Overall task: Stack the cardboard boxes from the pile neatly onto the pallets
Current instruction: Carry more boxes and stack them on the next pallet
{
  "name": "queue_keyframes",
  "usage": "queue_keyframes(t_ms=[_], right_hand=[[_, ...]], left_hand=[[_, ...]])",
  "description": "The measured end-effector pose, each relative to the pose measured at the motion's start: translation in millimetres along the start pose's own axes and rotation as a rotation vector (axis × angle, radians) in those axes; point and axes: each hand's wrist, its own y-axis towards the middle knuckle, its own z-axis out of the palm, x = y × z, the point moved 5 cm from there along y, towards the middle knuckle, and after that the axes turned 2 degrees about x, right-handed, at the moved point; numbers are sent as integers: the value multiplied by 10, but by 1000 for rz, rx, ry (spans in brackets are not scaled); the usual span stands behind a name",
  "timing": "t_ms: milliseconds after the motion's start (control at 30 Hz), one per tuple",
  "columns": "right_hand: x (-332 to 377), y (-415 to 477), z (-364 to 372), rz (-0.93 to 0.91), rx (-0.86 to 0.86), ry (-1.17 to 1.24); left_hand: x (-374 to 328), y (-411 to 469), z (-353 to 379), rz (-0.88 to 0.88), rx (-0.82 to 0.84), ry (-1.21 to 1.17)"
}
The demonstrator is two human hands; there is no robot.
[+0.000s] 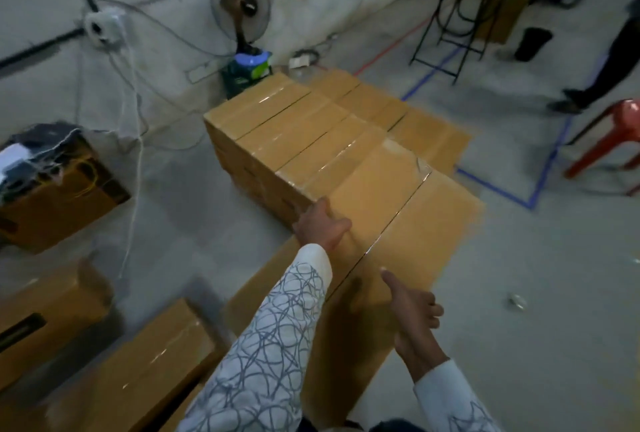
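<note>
While a few plain brown cardboard boxes [156,362] lie loose on the grey floor [207,224] at the left, a long row of stacked brown boxes [294,127] stands in the middle, with a lower row [429,141] on its right side. So I think a good part of the job is done and some is left. No pallet shows; the boxes hide what is under them. The left hand [322,224] curls its fingers round the left edge of the nearest brown cardboard box [377,196], with the thumb on top. This box sits at the near end of the long row, level with its neighbours. It lies flat, and its long side runs away from the person and a bit to the right, like the others. The right hand [415,310] is over the near end of the next brown box [426,244]. Its thumb is out, its fingers are loosely bent, and it holds nothing. I cannot tell if it touches.
</note>
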Motion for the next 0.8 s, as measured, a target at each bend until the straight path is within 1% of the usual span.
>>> queue_keyframes(t_ms=[67,200,300,433,533,633,733,800], right_hand=[[189,170,-26,26,-37,52],[481,575,-91,27,-119,113],[695,934,-58,47,-138,153],[1012,1523,21,105,-114,173],[1280,2145,154,131,-73,176],[1545,2969,377,169,8,135],[1821,3886,585,239,44,47],[1961,4439,691,278,37,-21]], left_hand=[[-211,354,122,50,71,20],[-561,856,426,112,155,5],[-731,1247,694,111,222,-6],[-1011,1857,1050,112,262,81],[-1200,2423,1305,63,273,108],[-1191,3150,1722,-3,267,54],[-1042,3877,2206,-167,232,-16],[-910,4287,2590,-273,229,-51]])
